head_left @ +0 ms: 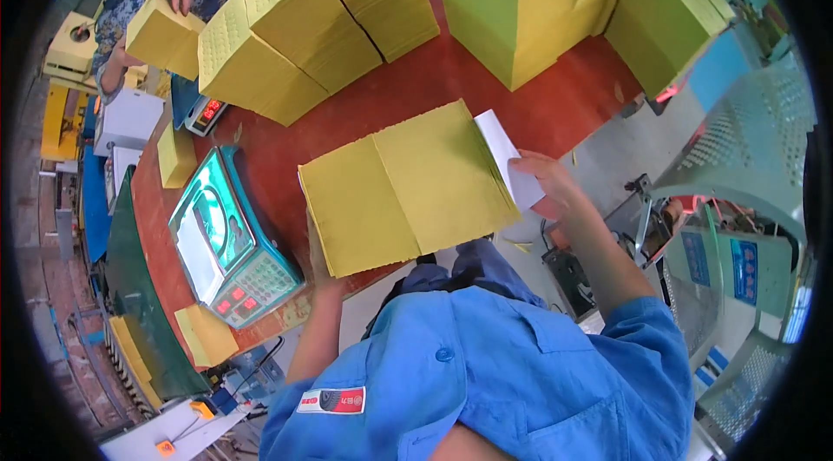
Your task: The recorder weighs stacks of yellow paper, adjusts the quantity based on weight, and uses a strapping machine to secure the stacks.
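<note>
In front of my body is a wide stack of yellow paper (399,192), with a crease or seam across its middle. My left hand (318,244) grips its left edge, the fingers mostly hidden behind the paper. A white sheet (510,157) sticks out past the stack's right edge, and a sliver of white also shows at the left edge. My right hand (551,183) pinches this white sheet between thumb and fingers. To the left, a teal digital scale (247,240) stands with a white sheet (200,257) on it and its red display lit.
Tall blocks of yellow paper (304,18) (521,9) line the far side of the red table (347,131). At upper left a masked co-worker (121,1) handles a yellow block beside a second scale (201,116). A perforated metal chair (746,148) stands to the right.
</note>
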`<state>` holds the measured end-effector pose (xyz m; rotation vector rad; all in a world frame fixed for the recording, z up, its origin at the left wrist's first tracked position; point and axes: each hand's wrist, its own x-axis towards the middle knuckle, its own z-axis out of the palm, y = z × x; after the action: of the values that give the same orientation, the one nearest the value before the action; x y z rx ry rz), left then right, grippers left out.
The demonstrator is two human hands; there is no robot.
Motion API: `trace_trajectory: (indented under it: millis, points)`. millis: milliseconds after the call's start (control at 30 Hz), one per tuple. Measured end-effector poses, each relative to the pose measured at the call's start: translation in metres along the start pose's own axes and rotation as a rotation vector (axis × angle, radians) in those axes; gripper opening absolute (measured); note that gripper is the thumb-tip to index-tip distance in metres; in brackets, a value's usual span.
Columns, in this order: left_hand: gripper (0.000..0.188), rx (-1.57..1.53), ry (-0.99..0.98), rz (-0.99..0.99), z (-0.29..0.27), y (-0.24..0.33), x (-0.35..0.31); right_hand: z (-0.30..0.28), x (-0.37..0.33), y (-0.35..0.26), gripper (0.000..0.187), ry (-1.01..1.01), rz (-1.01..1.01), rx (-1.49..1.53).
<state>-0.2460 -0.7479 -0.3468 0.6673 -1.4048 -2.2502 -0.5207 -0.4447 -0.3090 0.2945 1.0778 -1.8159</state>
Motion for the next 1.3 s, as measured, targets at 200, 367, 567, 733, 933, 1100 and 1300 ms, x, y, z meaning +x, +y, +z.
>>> trace_trajectory:
  millis: [200,367,567,733,933,1100,1300]
  points:
    - [0.061,-0.201,0.086,-0.083,0.051,0.044,-0.015,0.026,0.002,-0.006,0.048,-0.035,-0.011,-0.173]
    - [0.06,-0.052,0.168,-0.074,0.049,0.04,-0.009,0.03,0.01,0.002,0.055,-0.016,-0.468,-0.499]
    - [0.057,0.002,0.133,-0.048,0.057,0.042,-0.006,0.056,0.009,0.01,0.034,0.148,-0.409,-0.212]
    - [0.056,-0.017,0.122,-0.142,0.059,0.053,-0.007,0.044,0.005,0.011,0.026,0.154,-0.843,-1.048]
    - [0.055,0.094,-0.035,-0.184,0.061,0.074,-0.002,0.06,-0.013,0.003,0.036,-0.017,-0.407,-0.541]
    - [0.049,-0.183,0.002,-0.318,0.059,0.091,-0.006,0.079,-0.015,0.008,0.045,-0.005,-0.466,-0.524]
    - [0.047,0.321,-0.008,-0.087,0.04,0.082,0.023,0.063,-0.007,0.002,0.045,0.074,-0.455,-0.589]
